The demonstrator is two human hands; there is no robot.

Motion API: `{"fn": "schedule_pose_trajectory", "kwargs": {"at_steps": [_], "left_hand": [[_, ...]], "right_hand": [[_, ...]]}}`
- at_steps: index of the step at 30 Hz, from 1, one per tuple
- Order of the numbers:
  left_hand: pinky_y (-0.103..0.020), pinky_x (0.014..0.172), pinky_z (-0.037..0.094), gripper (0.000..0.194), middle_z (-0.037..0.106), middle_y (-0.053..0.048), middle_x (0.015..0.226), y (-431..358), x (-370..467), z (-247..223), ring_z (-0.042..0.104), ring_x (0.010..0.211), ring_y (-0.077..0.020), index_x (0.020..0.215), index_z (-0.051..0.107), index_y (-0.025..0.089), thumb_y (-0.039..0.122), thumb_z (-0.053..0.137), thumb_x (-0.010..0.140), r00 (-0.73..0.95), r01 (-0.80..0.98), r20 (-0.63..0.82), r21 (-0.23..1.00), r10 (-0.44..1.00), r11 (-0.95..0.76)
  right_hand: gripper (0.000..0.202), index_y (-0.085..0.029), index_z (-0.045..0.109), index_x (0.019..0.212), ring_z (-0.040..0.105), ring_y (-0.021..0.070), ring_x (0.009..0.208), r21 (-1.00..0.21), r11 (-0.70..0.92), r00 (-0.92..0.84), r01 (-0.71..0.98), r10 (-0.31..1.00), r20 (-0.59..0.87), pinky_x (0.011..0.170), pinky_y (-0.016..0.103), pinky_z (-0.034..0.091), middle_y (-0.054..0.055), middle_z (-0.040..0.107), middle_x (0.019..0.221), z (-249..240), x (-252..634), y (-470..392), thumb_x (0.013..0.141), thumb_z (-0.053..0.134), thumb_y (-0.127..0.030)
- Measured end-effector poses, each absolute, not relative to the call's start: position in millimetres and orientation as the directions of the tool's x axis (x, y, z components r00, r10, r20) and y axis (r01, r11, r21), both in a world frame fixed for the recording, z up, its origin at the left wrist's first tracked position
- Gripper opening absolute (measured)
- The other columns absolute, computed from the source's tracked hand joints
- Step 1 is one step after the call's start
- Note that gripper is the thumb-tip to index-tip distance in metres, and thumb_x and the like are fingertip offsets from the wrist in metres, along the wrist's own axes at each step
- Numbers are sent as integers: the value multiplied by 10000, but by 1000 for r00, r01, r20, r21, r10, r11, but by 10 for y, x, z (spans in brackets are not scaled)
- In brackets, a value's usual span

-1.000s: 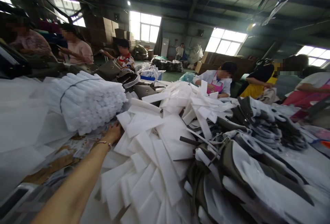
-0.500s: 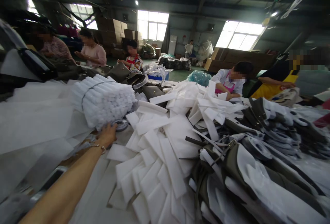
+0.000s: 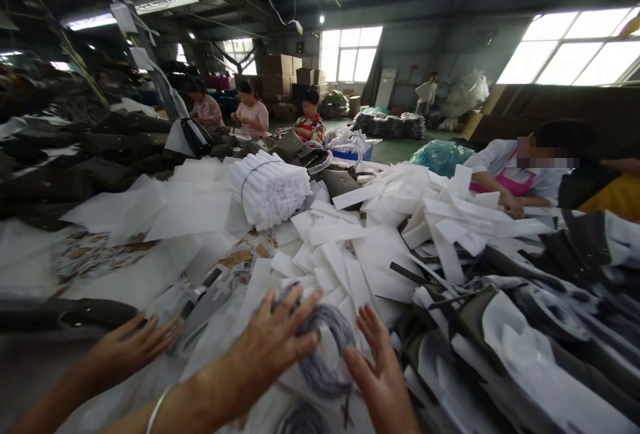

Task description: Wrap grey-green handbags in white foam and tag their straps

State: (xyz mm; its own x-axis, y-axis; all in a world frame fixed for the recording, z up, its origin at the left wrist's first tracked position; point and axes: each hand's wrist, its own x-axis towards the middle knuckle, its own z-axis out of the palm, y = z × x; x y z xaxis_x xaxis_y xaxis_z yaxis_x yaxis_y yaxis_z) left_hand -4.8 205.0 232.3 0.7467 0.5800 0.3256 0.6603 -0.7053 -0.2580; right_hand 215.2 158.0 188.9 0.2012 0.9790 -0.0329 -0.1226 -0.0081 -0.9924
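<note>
A loose coil of thin grey cord (image 3: 327, 347) is between my two hands above the white sheets. My left hand (image 3: 273, 337), with a bracelet at the wrist, has its fingers spread over the coil's left edge; the thumb overlaps the strands. On the coil's right side is my right hand (image 3: 375, 367), open, fingers stretched up and thumb apart. A second dark coil (image 3: 300, 419) shows partly at the bottom edge. Beyond my hands lie scattered white foam strips (image 3: 345, 254). A tied bundle of white rolls (image 3: 273, 191) rests farther back.
Another person's hand (image 3: 133, 347) reaches in at left near a dark bag (image 3: 90, 314). Dark bags with white padding (image 3: 500, 341) pile up on the right. White sheets (image 3: 185, 204) cover the table's left side. A co-worker in a pink apron (image 3: 510, 177) sits across.
My left hand has come back from beside the bundle, and the cord coil is now nearer me. My right hand has entered view. The view has turned left; another person's hand appears.
</note>
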Motion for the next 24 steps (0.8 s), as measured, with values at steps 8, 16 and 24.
{"fn": "schedule_pose_trajectory", "kwargs": {"at_steps": [8,16,24], "left_hand": [[-463,1144,367,844,196,-74,1631,1744,415,2469,360,1421,-294,1490,309,344,79,637,758,531,505,292,644,795,-574],[-492,1217,237,540,367,-86,1565,1878,1240,2169,311,1459,-281,1438,420,260,553,366,987,266,-12,145,989,953,-147],[-563,1223,165,595,373,-65,1566,2471,1375,2297,228,1492,-280,1439,461,284,627,328,972,441,363,297,804,847,-471]], "right_hand": [[452,-171,725,887,674,192,648,-677,-352,-30,-646,898,-438,618,277,556,16,701,738,2036,2403,1640,597,911,-463],[586,-165,713,1078,718,276,844,-319,-454,-217,-832,795,-566,707,361,602,76,744,853,2253,2494,1686,670,841,-567],[164,-192,699,967,720,216,781,-606,-152,245,-781,818,-521,775,388,603,40,748,846,3133,3704,2339,862,718,-317]]}}
